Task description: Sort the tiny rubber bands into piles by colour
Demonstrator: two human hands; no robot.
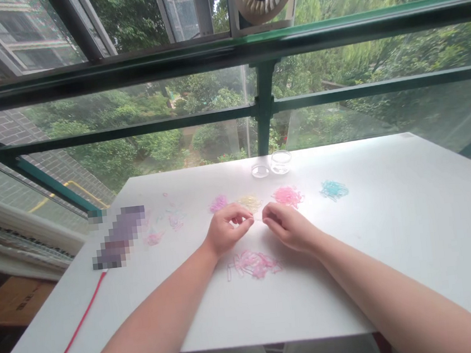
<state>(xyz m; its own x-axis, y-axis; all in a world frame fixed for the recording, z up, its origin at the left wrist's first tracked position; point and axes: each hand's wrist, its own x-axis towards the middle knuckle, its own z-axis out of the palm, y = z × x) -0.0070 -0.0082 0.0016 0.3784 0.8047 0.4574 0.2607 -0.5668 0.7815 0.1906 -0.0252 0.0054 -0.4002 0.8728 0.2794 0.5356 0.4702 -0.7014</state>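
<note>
My left hand (pixel 229 229) and my right hand (pixel 286 224) face each other above the white table (pixel 392 227), fingertips a little apart. Each is closed in a pinch, and a thin, pale pinkish band seems to stretch between them. Just nearer to me lies a loose pile of pink bands (pixel 255 264). Behind the hands sit a purple pile (pixel 218 203), a pale yellow pile (pixel 249 202) partly hidden by my left hand, and a bright pink pile (pixel 288 195). A teal pile (pixel 333 189) lies farther right.
A clear round jar (pixel 280 162) and a clear lid (pixel 260 170) stand near the back edge. Scattered pink bands (pixel 153 239) lie at left, beside a pixelated dark object (pixel 119 236) with a red cord (pixel 82 322). Green railings (pixel 150 126) rise behind the table.
</note>
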